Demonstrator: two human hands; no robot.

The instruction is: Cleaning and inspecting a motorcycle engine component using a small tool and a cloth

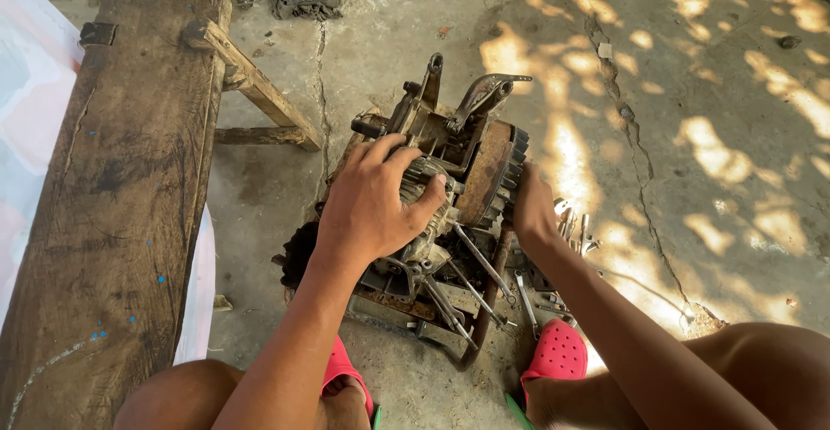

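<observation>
Greasy metal under both palms: left hand [373, 201] spread flat over the finned cylinder [424, 184] of a small engine [450, 179], fingers curled down across the fins and pressing on it rather than closing round anything. Right hand [529, 210] tucked against the far side of the rusty round flywheel housing [489, 171], fingers hidden behind the toothed rim, so cannot tell whether clamped or merely resting.

Engine sitting low on the cracked concrete floor [692, 136], propped on a rusted base frame [406, 305], between the knees and just ahead of two red clogs [558, 352]. Long bolts [484, 266] sticking out from the block toward the feet. Loose tools and sockets [571, 222] scattered just right of the block, touching or near the right wrist.

Probably steadying or turning the block. Best done by keeping the left palm square on the fins, weight straight down, so the block does not rock on its frame. Wise to keep right fingertips clear of the toothed rim and to shift the loose sockets out from under the forearm before leaning in. Worth minding the protruding bolts near the shins.

Worn wooden bench [121, 188] alongside to the left, well apart from the engine. Dappled sunlight across the floor to the right.
</observation>
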